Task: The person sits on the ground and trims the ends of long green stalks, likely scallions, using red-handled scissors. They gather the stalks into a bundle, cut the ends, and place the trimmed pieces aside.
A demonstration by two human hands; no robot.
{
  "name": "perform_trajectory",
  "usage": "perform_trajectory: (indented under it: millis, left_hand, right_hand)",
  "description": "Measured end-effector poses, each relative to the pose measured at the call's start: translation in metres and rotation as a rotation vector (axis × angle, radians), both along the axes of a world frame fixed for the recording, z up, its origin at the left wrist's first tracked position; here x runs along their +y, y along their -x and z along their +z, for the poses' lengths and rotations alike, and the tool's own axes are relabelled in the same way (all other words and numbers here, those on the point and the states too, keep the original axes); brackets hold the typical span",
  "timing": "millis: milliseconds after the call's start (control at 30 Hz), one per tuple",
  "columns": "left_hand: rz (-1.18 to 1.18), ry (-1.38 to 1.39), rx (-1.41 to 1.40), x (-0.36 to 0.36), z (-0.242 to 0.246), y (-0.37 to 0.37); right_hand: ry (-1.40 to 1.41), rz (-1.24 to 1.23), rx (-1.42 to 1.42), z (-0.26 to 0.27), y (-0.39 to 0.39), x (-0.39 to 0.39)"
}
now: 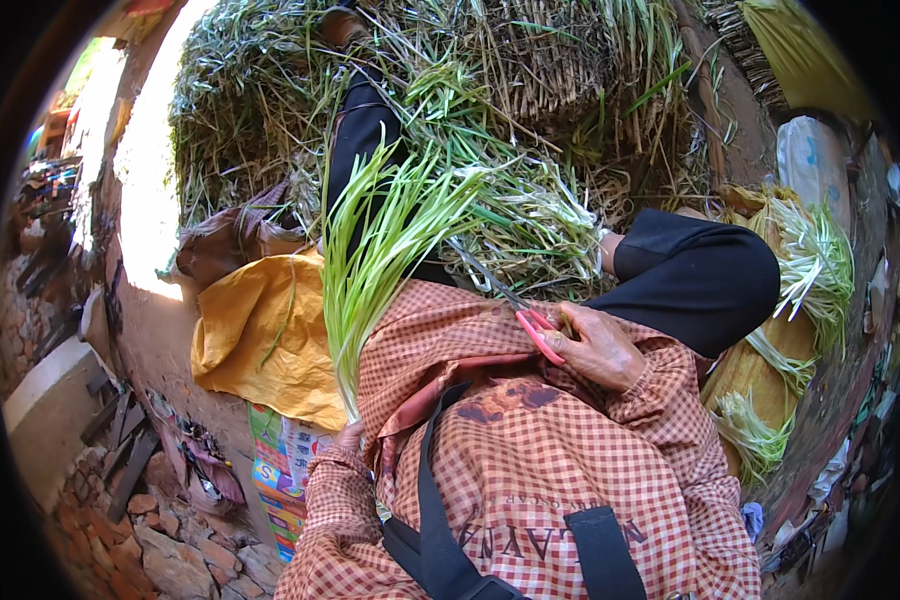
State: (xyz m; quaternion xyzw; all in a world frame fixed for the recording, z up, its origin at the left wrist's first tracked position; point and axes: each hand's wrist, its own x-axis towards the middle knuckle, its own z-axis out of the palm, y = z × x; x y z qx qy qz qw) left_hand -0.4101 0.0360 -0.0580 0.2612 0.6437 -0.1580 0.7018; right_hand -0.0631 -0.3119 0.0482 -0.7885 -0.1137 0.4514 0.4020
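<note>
My left hand (351, 436) is closed around the pale lower ends of a bunch of long green leafy stalks (379, 262), whose blades fan upward and to the right. In my right hand (600, 346) is a pair of scissors with red handles (538, 330); the dark blades point up and left, near the bunch but apart from it. Whether the blades are parted is hard to tell. Between my legs lies a loose heap of cut green and whitish leaves (529, 217).
Large stacks of dried grass (247, 135) rise ahead. At left lies an orange sack (270, 330) above a colourful printed sheet (277, 487). Trimmed pale bundles (802, 255) rest on a yellow sack (784, 341) at right. Broken bricks and stones (172, 555) are at lower left.
</note>
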Motion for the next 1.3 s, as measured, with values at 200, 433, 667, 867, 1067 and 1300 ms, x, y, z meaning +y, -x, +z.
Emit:
perform_trajectory:
  millis: [200,433,667,867,1067,1300]
  left_hand:
    - [-0.002,-0.034,0.011,0.000,-0.005,0.004]
    - [-0.007,-0.062,0.026,0.001,-0.008,0.010]
    - [-0.037,-0.088,0.036,0.005,-0.014,-0.001]
    - [-0.040,-0.100,0.040,0.005,-0.017,-0.001]
    - [-0.041,-0.106,0.045,0.005,-0.016,0.002]
    - [-0.030,-0.126,0.054,0.006,-0.019,0.016]
  right_hand:
    - [-0.010,-0.055,0.007,-0.001,-0.007,0.006]
    - [-0.029,-0.089,-0.050,-0.005,-0.011,0.014]
    - [0.142,-0.063,-0.175,-0.005,-0.025,0.009]
    - [0.064,-0.032,-0.008,-0.027,-0.044,0.012]
    - [-0.171,-0.165,0.366,-0.051,-0.039,0.039]
    - [-0.361,-0.859,0.444,-0.043,-0.038,0.038]
